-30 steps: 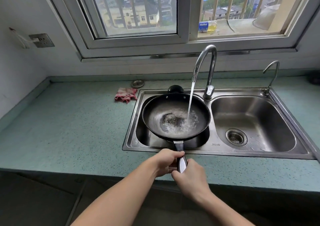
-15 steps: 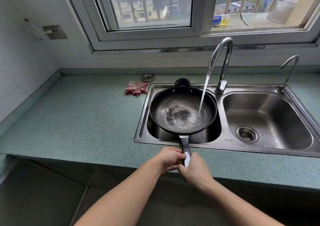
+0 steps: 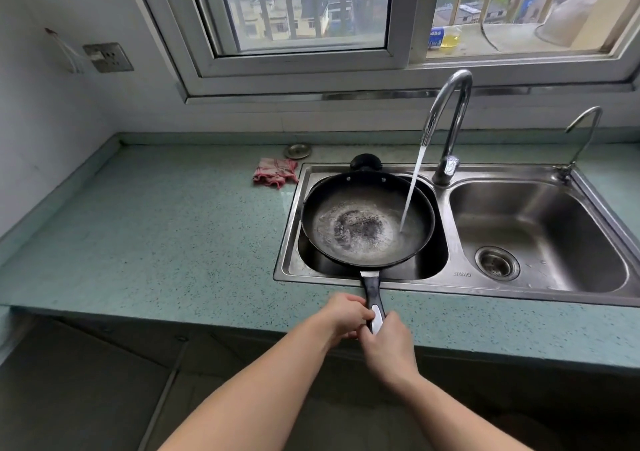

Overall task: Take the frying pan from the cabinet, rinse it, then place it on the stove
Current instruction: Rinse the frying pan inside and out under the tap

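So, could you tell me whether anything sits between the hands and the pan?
Nothing does: the left hand and right hand already grip the frying pan by its handle, over the left sink basin.

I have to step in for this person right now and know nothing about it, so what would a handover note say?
Left hand and right hand: both closed on the frying pan handle.
Pan: held over the left basin of the sink, with water from the tall faucet running into its right side.
Done: pan fetched, rinse under way.
Left: finish rinsing, tip the water out, set the pan on the stove, which is not in view.
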Demonstrator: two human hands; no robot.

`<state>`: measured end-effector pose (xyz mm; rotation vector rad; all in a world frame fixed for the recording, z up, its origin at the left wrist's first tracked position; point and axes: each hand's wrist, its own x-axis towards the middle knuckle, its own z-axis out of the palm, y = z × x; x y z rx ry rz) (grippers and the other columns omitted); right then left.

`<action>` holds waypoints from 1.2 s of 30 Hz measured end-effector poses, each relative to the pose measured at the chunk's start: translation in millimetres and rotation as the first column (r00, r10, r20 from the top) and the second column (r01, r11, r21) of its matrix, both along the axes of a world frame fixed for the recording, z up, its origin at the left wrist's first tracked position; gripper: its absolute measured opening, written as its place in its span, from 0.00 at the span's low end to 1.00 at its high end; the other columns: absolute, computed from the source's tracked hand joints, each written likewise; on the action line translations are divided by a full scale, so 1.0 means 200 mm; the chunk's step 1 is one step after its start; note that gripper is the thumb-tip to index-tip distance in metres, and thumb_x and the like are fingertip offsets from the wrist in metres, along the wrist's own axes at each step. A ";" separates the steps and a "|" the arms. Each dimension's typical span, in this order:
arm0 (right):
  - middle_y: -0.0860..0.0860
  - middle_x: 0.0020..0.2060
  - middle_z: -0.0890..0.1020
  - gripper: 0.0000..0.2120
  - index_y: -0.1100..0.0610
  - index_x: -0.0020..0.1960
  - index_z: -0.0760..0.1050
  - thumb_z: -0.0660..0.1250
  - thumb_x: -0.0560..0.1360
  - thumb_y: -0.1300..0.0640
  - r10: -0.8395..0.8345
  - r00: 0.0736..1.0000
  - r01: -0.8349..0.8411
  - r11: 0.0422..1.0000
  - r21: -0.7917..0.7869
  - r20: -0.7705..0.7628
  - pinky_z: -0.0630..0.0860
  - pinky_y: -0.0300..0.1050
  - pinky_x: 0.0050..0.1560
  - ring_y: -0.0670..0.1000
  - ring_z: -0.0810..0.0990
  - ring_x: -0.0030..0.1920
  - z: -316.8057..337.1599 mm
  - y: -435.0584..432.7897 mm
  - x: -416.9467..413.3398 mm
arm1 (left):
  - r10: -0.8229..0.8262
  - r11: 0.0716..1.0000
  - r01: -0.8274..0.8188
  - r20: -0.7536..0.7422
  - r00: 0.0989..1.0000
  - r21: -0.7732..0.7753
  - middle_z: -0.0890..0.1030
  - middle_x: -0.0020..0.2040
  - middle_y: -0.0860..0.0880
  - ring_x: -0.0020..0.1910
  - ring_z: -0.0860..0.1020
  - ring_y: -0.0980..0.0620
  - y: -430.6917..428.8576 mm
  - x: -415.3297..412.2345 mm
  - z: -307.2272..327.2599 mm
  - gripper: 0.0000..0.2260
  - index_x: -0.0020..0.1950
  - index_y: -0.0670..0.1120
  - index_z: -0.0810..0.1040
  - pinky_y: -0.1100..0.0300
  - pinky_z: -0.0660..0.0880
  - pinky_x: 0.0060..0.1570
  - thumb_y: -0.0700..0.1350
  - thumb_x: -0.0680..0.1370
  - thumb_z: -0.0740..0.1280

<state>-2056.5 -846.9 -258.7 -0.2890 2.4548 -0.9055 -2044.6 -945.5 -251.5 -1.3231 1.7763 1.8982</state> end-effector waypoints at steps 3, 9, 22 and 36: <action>0.60 0.52 0.79 0.16 0.62 0.56 0.70 0.65 0.76 0.52 -0.020 0.999 0.020 1.000 -0.003 0.034 0.69 0.45 0.43 0.59 0.78 0.52 0.00 -0.03 -0.01 | 0.036 0.999 -0.036 -0.019 0.999 0.010 0.78 0.41 0.47 0.33 0.74 0.56 -0.01 0.00 0.00 0.13 0.59 0.44 0.75 0.69 0.67 0.22 0.34 0.76 0.66; 0.58 0.51 0.79 0.16 0.63 0.57 0.70 0.65 0.75 0.53 0.088 0.986 -0.093 0.995 0.028 0.142 0.69 0.44 0.42 0.59 0.79 0.52 0.02 -0.04 -0.10 | 0.101 0.995 -0.101 -0.013 0.995 0.003 0.79 0.46 0.44 0.42 0.78 0.50 -0.02 -0.03 -0.01 0.11 0.47 0.45 0.76 0.64 0.73 0.36 0.30 0.73 0.66; 0.54 0.42 0.78 0.09 0.55 0.56 0.67 0.61 0.77 0.62 0.066 0.896 -0.009 0.992 -0.129 0.439 0.79 0.43 0.25 0.55 0.82 0.35 0.04 0.04 -0.20 | 0.084 0.990 -0.085 0.010 0.996 0.112 0.81 0.46 0.46 0.37 0.80 0.52 -0.01 0.05 -0.02 0.14 0.58 0.49 0.72 0.57 0.78 0.35 0.35 0.76 0.67; 0.53 0.46 0.79 0.09 0.57 0.53 0.74 0.63 0.75 0.55 0.059 0.981 -0.046 0.996 -0.073 0.184 0.82 0.46 0.38 0.52 0.81 0.43 0.30 0.11 -0.31 | -0.211 0.847 0.161 -0.043 0.977 -0.506 0.77 0.62 0.49 0.57 0.76 0.51 -0.13 0.14 0.28 0.21 0.70 0.50 0.71 0.60 0.73 0.52 0.48 0.77 0.64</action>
